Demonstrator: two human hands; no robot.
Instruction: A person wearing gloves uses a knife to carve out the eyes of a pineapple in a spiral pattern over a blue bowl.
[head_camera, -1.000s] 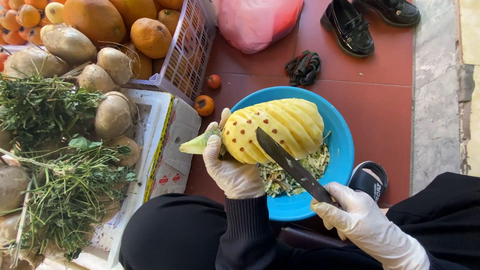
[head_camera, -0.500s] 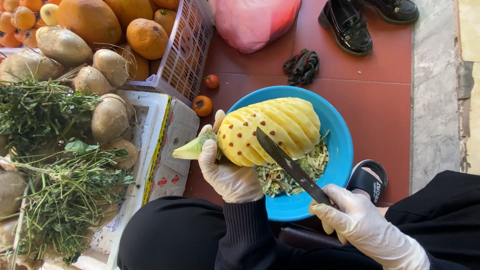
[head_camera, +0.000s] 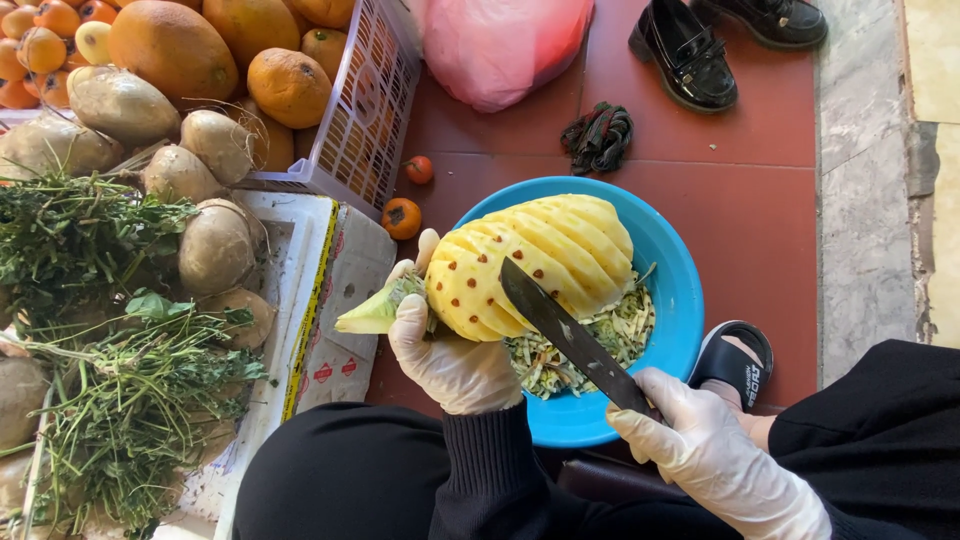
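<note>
Pineapple (head_camera: 545, 262): peeled, yellow, dotted with brown eyes; held over the blue bowl (head_camera: 675, 300), above a heap of pale peelings (head_camera: 590, 345).
Long axis: runs from the trimmed green crown stub at 8 o'clock up to the rounded end at 2 o'clock.
Left hand (head_camera: 450, 360): white-gloved, fingers closed around the crown end, the fruit extending from it toward 2 o'clock.
Right hand (head_camera: 705, 450): white-gloved, clamped on the handle of a knife (head_camera: 570, 335).
Blade: points toward 10 o'clock from that grip, lying across the fruit's lower flank, touching it.
Nearer hand: the left one, already on the fruit; the right one reaches it only through the blade.
</note>
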